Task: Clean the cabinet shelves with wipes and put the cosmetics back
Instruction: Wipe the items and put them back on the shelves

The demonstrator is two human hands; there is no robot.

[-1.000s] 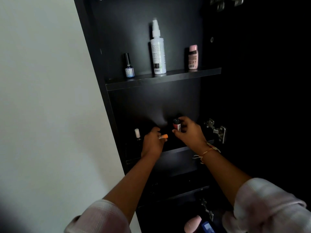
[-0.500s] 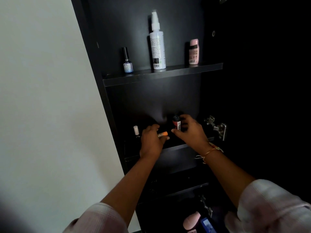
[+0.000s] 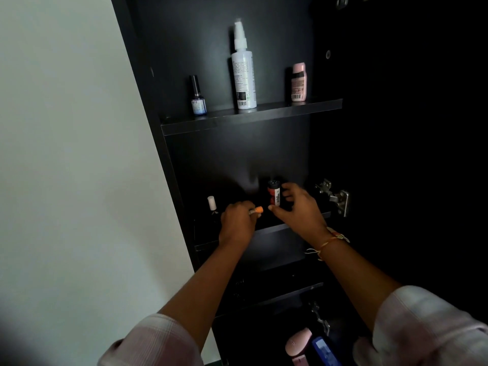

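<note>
The dark cabinet has a middle shelf (image 3: 272,229). On it stands a small red and black bottle (image 3: 273,196). My right hand (image 3: 298,210) is beside it: the thumb touches its base and the spread fingers sit just to its right. My left hand (image 3: 237,223) grips a small orange-capped tube (image 3: 72,210) lying sideways, close to the left of the bottle. A dark bottle with a white cap (image 3: 212,204) stands at the shelf's left end. No wipe is in view.
The upper shelf (image 3: 264,118) carries a dark nail polish bottle (image 3: 198,97), a tall white spray bottle (image 3: 243,75) and a small pink bottle (image 3: 299,81). A metal hinge (image 3: 335,196) sticks out at right. Pink (image 3: 298,342) and blue (image 3: 323,350) items lie below. A white wall (image 3: 79,154) is at left.
My right hand's fingers have come off the top of the red bottle and spread beside it. The bottle and my left hand have barely moved.
</note>
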